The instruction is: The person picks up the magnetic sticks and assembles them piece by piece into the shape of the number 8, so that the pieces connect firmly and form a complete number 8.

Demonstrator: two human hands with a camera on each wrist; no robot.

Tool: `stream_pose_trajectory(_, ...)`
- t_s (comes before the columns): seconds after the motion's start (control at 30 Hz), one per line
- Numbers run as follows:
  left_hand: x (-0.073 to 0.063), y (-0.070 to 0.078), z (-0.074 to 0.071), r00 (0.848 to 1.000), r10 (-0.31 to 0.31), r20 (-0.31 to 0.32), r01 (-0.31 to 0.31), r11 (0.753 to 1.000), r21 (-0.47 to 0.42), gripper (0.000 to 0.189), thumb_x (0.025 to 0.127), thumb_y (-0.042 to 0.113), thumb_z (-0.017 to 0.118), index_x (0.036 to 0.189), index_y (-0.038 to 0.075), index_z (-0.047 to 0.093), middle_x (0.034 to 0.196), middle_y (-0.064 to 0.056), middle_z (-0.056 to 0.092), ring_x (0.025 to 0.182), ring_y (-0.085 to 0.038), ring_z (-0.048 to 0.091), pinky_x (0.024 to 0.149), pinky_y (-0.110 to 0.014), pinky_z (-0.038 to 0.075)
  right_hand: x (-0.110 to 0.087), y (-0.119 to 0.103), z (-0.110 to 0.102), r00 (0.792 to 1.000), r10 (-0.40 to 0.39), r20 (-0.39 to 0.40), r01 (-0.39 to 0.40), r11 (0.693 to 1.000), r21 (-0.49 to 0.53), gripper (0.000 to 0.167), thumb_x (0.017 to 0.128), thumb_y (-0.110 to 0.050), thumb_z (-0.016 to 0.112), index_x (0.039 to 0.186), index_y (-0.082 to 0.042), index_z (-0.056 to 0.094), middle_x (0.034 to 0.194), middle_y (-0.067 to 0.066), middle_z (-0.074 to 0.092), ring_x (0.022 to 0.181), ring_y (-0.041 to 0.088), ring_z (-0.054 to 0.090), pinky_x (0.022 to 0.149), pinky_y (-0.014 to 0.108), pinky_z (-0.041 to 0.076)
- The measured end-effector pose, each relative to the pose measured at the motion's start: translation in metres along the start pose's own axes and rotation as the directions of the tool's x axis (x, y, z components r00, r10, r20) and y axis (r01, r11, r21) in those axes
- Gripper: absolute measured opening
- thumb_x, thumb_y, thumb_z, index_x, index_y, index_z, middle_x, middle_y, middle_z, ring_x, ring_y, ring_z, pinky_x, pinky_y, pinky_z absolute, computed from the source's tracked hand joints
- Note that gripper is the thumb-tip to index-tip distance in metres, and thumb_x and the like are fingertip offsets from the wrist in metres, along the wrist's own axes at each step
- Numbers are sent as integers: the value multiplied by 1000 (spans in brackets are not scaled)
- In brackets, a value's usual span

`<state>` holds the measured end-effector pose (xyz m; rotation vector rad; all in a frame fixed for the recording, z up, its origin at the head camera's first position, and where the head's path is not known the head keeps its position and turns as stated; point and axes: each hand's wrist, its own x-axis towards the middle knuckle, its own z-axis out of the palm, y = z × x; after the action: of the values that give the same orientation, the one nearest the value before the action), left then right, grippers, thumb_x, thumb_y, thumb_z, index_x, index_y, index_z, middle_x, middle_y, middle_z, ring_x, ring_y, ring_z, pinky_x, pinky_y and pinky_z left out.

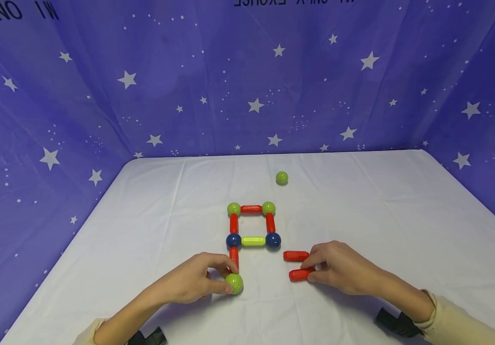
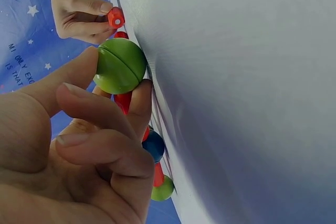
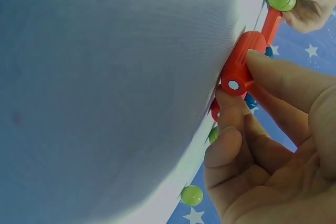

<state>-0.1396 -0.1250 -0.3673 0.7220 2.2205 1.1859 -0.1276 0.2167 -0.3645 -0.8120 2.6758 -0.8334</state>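
Observation:
My left hand [image 1: 196,280] pinches a green ball [image 1: 235,283] between thumb and fingers. The ball meets the near end of a red rod [image 1: 234,258], which runs down from the left blue ball [image 1: 233,240]. On the right, my right hand [image 1: 344,268] holds a loose red rod [image 1: 300,275] by its right end, thumb and finger on either side, as the right wrist view also shows. Just beyond it lies a second red rod [image 1: 296,256], near the fingers. A yellow-green rod [image 1: 253,241] joins the left blue ball to the right blue ball [image 1: 273,240].
Above the blue balls, red rods [image 1: 251,209] and two green balls [image 1: 268,208] complete a square. A single green ball [image 1: 282,178] lies farther back on the white tablecloth [image 1: 178,206]. A purple star-patterned curtain [image 1: 247,72] surrounds the back and sides.

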Motion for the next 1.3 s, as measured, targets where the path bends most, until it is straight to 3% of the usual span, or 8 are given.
stream_pose_trajectory(0.37, 0, 0, 0, 1000, -11, 1, 11, 1000, 12, 20, 88, 19, 76, 106, 18, 69, 96, 2, 66, 73, -16, 57, 51, -28, 47, -1, 2, -1, 1000, -19, -1, 19, 998, 52, 18, 86, -20, 78, 104, -22, 78, 83, -18, 59, 76, 7, 52, 69, 27, 43)
stream_pose_trajectory(0.6, 0, 0, 0, 1000, -3, 6, 3, 1000, -12, 22, 87, 15, 76, 108, 16, 68, 96, 0, 65, 67, -17, 56, 49, -28, 46, 0, -1, -1, 1000, -18, -12, 19, 992, 126, 18, 87, -22, 76, 105, -21, 78, 83, -14, 60, 74, 9, 53, 66, 26, 45)
stream_pose_trajectory(0.77, 0, 1, 0, 1000, -4, 6, 4, 1000, -9, 22, 87, 15, 76, 108, 16, 68, 96, 0, 65, 73, -18, 56, 50, -28, 46, 3, -8, 2, 999, -48, -27, 51, 985, 165, 18, 87, -20, 76, 106, -22, 78, 86, -14, 62, 76, 9, 55, 66, 25, 47)
stream_pose_trajectory(1.0, -1, 1, -1, 1000, -11, 3, 11, 1000, 3, 21, 88, 17, 76, 108, 17, 69, 97, 1, 65, 83, -19, 57, 53, -30, 47, 20, -28, 8, 995, -102, -7, 102, 983, 149, 17, 88, -17, 75, 104, -21, 78, 86, -16, 61, 74, 7, 54, 66, 25, 47)
stream_pose_trajectory(1.3, -1, 1, -1, 1000, -19, 5, 19, 1000, 4, 19, 89, 19, 75, 107, 20, 69, 98, 2, 65, 77, -19, 58, 52, -30, 49, 45, -44, 24, 990, -137, 40, 129, 978, 162, 16, 87, -16, 77, 102, -16, 79, 83, -18, 60, 70, 5, 52, 63, 24, 46)
